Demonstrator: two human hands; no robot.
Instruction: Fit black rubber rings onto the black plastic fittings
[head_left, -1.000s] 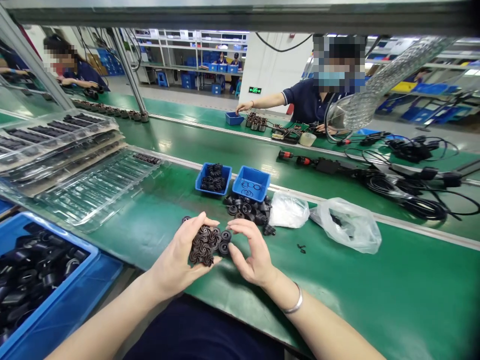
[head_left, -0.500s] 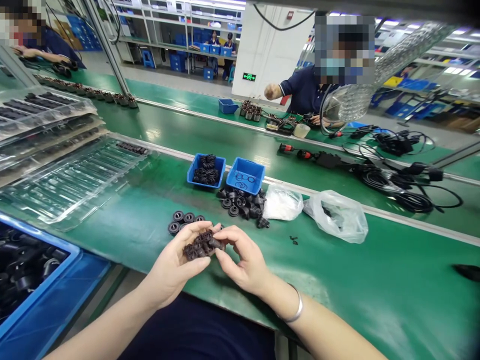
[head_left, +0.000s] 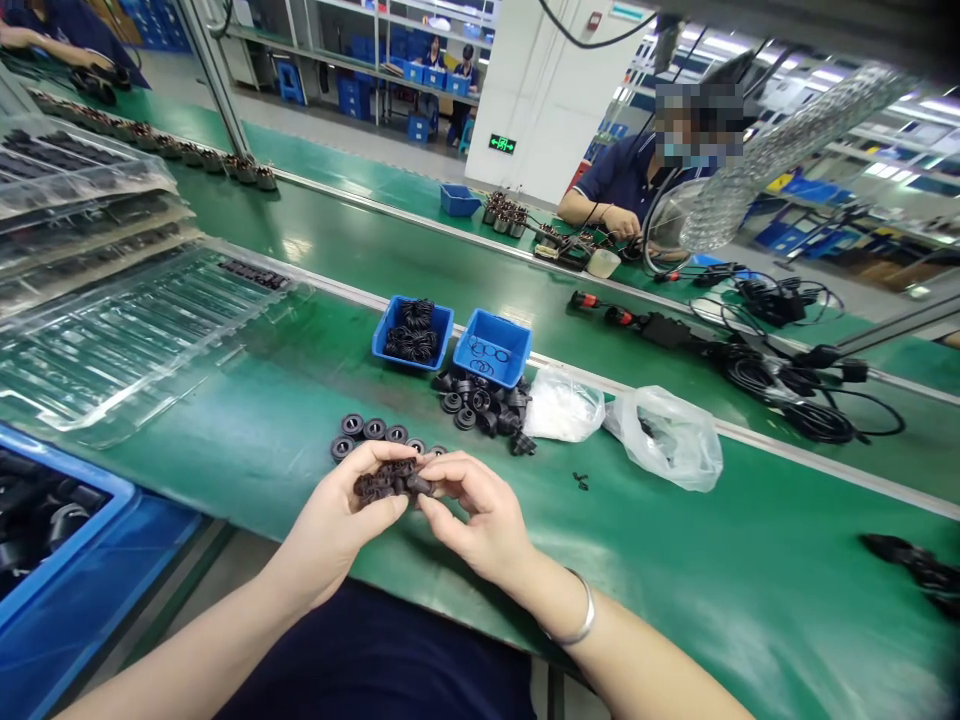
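Note:
Low over the near edge of the green table, my left hand (head_left: 330, 515) is closed around a cluster of small dark plastic parts (head_left: 381, 482). My right hand (head_left: 480, 510) meets it from the right, thumb and fingers pinching one dark part (head_left: 420, 484) at the cluster's end. Fingers hide the exact shape of these parts. Just beyond my hands several black round caps (head_left: 374, 429) stand in rows, some partly covered by my fingers. Farther back lies a heap of black ring-shaped plastic parts (head_left: 487, 405).
Behind the heap are a blue bin of black rings (head_left: 412, 340) and a blue bin with thin rings (head_left: 493, 345). Plastic bags (head_left: 564, 405) lie to the right. A clear tray (head_left: 135, 350) and a blue crate (head_left: 67, 530) are left. A co-worker (head_left: 630, 190) sits opposite, beside coiled cables (head_left: 787, 390).
My hands have shifted slightly left in view, still around the dark parts. The view has turned a little. The co-worker opposite has lowered a raised hand to the bench.

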